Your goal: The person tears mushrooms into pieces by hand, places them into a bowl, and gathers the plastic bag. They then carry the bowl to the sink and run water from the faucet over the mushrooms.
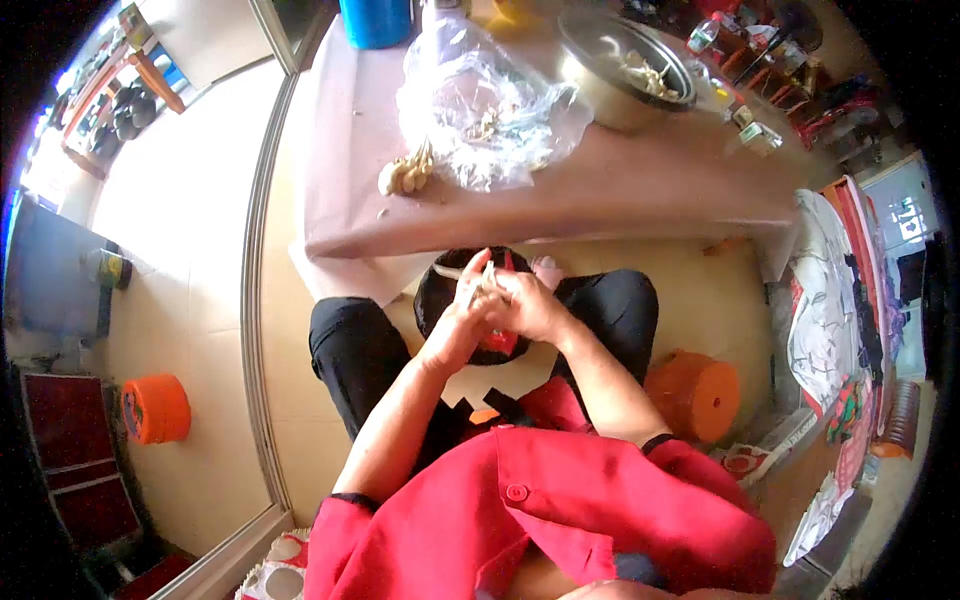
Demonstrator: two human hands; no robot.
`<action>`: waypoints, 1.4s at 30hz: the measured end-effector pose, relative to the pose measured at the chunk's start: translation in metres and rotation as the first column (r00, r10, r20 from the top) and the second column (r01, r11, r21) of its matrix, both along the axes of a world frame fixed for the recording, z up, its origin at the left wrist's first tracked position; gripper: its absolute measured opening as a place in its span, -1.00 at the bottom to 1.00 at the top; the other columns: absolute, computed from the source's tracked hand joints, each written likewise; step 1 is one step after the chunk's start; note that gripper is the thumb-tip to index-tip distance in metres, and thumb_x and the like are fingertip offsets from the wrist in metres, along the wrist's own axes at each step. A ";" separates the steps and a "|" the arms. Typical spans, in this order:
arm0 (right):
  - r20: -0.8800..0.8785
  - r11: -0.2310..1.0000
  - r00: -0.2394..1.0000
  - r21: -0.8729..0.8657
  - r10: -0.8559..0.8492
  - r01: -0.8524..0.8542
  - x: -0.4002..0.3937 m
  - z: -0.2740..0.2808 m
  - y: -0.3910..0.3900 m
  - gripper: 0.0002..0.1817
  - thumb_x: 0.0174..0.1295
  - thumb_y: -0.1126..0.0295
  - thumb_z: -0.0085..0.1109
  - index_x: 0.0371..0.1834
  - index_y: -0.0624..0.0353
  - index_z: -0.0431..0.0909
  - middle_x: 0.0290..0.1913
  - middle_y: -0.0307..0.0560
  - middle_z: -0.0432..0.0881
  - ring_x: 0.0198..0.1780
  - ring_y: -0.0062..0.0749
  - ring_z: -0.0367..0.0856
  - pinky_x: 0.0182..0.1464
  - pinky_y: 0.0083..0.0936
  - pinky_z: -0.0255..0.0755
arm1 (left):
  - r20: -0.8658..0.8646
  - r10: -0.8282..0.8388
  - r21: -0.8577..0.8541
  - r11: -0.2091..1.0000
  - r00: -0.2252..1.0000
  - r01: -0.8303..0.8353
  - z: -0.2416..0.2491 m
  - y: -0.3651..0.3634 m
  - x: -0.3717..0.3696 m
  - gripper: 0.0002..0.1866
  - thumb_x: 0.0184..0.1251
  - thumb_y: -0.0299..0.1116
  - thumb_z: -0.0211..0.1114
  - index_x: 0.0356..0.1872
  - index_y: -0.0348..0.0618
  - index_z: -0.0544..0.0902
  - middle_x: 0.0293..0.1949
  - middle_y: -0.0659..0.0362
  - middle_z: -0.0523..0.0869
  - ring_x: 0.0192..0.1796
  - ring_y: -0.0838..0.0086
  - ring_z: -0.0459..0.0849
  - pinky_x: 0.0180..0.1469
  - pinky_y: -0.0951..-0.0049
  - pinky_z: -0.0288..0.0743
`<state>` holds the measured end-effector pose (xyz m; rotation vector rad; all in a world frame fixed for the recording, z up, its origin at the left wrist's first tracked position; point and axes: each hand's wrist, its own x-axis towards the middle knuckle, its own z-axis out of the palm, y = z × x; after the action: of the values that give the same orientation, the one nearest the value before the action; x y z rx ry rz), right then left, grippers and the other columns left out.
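My left hand and my right hand meet above a black bin between my knees. The fingers of both are closed around a small pale mushroom, partly hidden by them. Red material shows inside the bin. On the table in front lies a cluster of mushrooms, beside a clear plastic bag with a few bits in it. A metal pot at the back right holds pale torn mushroom pieces.
The cloth-covered table has its front edge just beyond the bin. A blue container stands at its back left. Orange stools are on the floor at left and right. A sliding-door track runs along the left.
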<state>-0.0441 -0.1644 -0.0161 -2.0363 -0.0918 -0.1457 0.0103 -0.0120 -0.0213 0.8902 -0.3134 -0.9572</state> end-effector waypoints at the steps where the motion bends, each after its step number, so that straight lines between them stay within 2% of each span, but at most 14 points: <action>1: 0.000 1.000 1.000 -0.007 0.006 -0.006 0.000 -0.004 -0.001 -0.59 0.08 0.33 0.29 0.02 0.16 0.52 -0.26 0.13 0.64 -0.21 0.00 0.66 -0.18 -0.29 0.49 | 0.239 -0.020 0.062 0.998 0.971 0.005 0.001 0.002 0.001 -0.24 0.31 -0.40 0.15 0.49 -0.05 -0.01 0.20 0.19 0.42 0.19 0.47 0.43 0.25 0.39 0.31; 3: 0.107 0.999 0.994 0.032 -0.024 0.021 -0.002 0.016 0.005 -0.68 0.07 0.28 0.33 -0.16 0.18 0.52 -0.31 0.08 0.63 -0.26 -0.05 0.65 -0.21 -0.30 0.46 | -0.124 -0.065 -0.130 0.990 0.990 0.049 0.009 0.002 0.000 -0.16 0.28 -0.47 0.18 0.52 -0.03 -0.08 0.15 0.16 0.48 0.14 0.44 0.49 0.22 0.39 0.35; 8: 0.124 0.996 0.989 -0.014 -0.081 0.084 -0.001 0.017 0.005 -0.59 0.15 0.04 0.30 -0.17 0.16 0.57 -0.27 0.01 0.64 -0.25 -0.19 0.64 -0.19 -0.37 0.47 | -0.063 -0.038 -0.164 0.986 0.997 0.028 0.028 0.003 0.003 -0.03 0.20 -0.54 0.29 0.53 0.04 -0.15 0.11 0.15 0.52 0.12 0.40 0.52 0.22 0.35 0.36; 14: 0.064 0.809 0.991 0.585 -0.114 0.055 0.022 0.082 -0.022 -0.92 0.10 0.41 0.26 -0.38 0.12 0.57 -0.35 -0.19 0.64 -0.36 -0.58 0.59 -0.27 -0.54 0.55 | -0.053 -0.121 -0.196 0.975 0.991 0.108 0.062 0.006 0.018 0.02 0.18 -0.27 0.39 0.51 0.02 -0.17 0.42 -0.04 0.14 0.36 0.08 0.34 0.25 0.03 0.38; 15: 0.072 0.819 0.960 0.541 -0.271 0.191 0.031 0.103 -0.035 -0.93 0.07 0.43 0.25 -0.44 0.09 0.53 -0.40 -0.22 0.62 -0.40 -0.59 0.57 -0.33 -0.56 0.54 | -0.053 -0.117 -0.208 0.973 0.992 0.104 0.063 0.008 0.022 -0.04 0.21 -0.35 0.37 0.50 -0.01 -0.11 0.41 -0.04 0.16 0.34 0.13 0.37 0.24 0.10 0.39; 17: 0.485 0.896 0.784 0.398 -0.386 0.195 0.064 0.129 -0.094 -0.92 0.06 0.44 0.26 -0.41 0.09 0.54 -0.43 -0.25 0.61 -0.43 -0.61 0.55 -0.37 -0.57 0.53 | 0.001 -0.084 -0.145 0.986 0.996 0.083 0.067 0.016 0.030 -0.16 0.25 -0.43 0.34 0.47 -0.09 0.04 0.37 -0.02 0.23 0.30 0.22 0.42 0.22 0.23 0.42; 19: 0.456 0.796 0.662 0.446 -0.595 0.409 0.081 0.198 -0.125 -0.91 0.12 0.42 0.23 -0.33 0.13 0.55 -0.45 -0.23 0.61 -0.47 -0.61 0.56 -0.44 -0.64 0.48 | 0.158 0.042 0.024 0.999 0.987 -0.046 0.072 0.025 0.039 -0.34 0.25 -0.38 0.36 0.35 -0.17 0.29 0.25 0.03 0.43 0.22 0.24 0.49 0.19 0.26 0.47; 22: 0.560 0.593 0.565 -0.155 -0.606 0.790 0.110 0.230 -0.218 -0.80 0.24 0.26 0.21 -0.21 0.14 0.56 -0.36 -0.20 0.70 -0.40 -0.56 0.62 -0.38 -0.52 0.46 | 0.389 0.212 0.137 0.949 0.897 -0.284 0.080 0.041 0.072 -0.50 0.28 -0.47 0.30 0.25 -0.25 0.42 0.11 0.08 0.57 0.12 0.38 0.56 0.15 0.40 0.48; 24: 0.396 0.317 0.644 -0.629 -0.655 0.710 0.130 0.218 -0.297 -0.47 0.16 -0.09 0.25 -0.08 0.16 0.54 -0.19 -0.05 0.71 -0.28 -0.38 0.68 -0.18 -0.37 0.51 | 0.594 0.387 0.048 0.858 0.705 -0.512 0.087 0.044 0.094 -0.52 0.25 -0.48 0.32 0.21 -0.22 0.46 0.05 0.11 0.62 0.06 0.47 0.59 0.08 0.47 0.50; 26: 0.289 0.348 0.734 -0.735 -0.614 0.581 0.119 0.211 -0.288 -0.30 0.12 -0.16 0.23 0.14 0.18 0.44 -0.01 0.08 0.65 -0.03 -0.16 0.66 0.00 -0.24 0.50 | 0.884 0.149 0.262 0.626 0.443 -0.735 0.106 0.046 0.110 -0.47 0.18 -0.44 0.37 0.21 -0.15 0.48 0.03 0.09 0.63 0.01 0.48 0.61 0.04 0.52 0.51; 28: 0.494 0.113 0.633 -0.729 -0.596 0.676 0.109 0.196 -0.265 -0.25 0.15 -0.11 0.23 0.29 0.16 0.34 0.13 0.18 0.54 0.14 -0.02 0.54 0.13 -0.20 0.44 | 0.889 0.077 0.348 0.528 0.452 -0.775 0.101 0.038 0.126 -0.42 0.09 -0.37 0.43 0.20 -0.05 0.50 0.08 0.04 0.59 0.02 0.39 0.63 0.05 0.46 0.53; 33: 0.600 0.544 0.666 -0.411 -0.443 0.731 0.088 0.156 -0.164 -0.53 0.16 0.32 0.27 0.13 0.20 0.46 0.05 0.14 0.56 0.06 -0.12 0.56 0.08 -0.28 0.47 | 0.938 -0.295 0.300 0.439 0.180 -0.847 0.070 -0.001 0.154 -0.43 -0.02 -0.25 0.44 0.11 -0.04 0.53 0.00 0.03 0.58 0.09 0.15 0.54 0.14 0.23 0.45; 38: 0.499 0.738 0.809 -0.409 -0.311 0.536 0.071 0.101 -0.077 -0.62 0.18 0.35 0.26 0.04 0.24 0.53 -0.08 0.04 0.63 -0.10 -0.29 0.64 -0.06 -0.36 0.55 | 0.954 -0.142 0.300 0.396 0.264 -0.868 0.072 -0.002 0.144 -0.59 -0.01 -0.31 0.39 -0.04 -0.03 0.64 -0.07 0.08 0.64 0.01 0.18 0.61 0.11 0.25 0.48; 42: 0.028 0.933 0.933 0.044 -0.359 0.358 0.060 0.085 -0.039 -0.59 0.29 0.16 0.21 0.05 0.23 0.54 -0.05 0.03 0.64 -0.18 -0.38 0.67 -0.15 -0.48 0.61 | 0.966 0.083 0.173 0.502 0.247 -0.848 0.074 0.007 0.103 -0.64 0.03 -0.36 0.35 -0.07 -0.06 0.63 -0.14 0.06 0.65 -0.15 0.15 0.65 -0.04 0.27 0.54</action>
<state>0.0164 -0.2033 0.0693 -1.9953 0.2622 -0.4103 0.1133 -0.0051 0.0530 2.0982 -0.4959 0.2720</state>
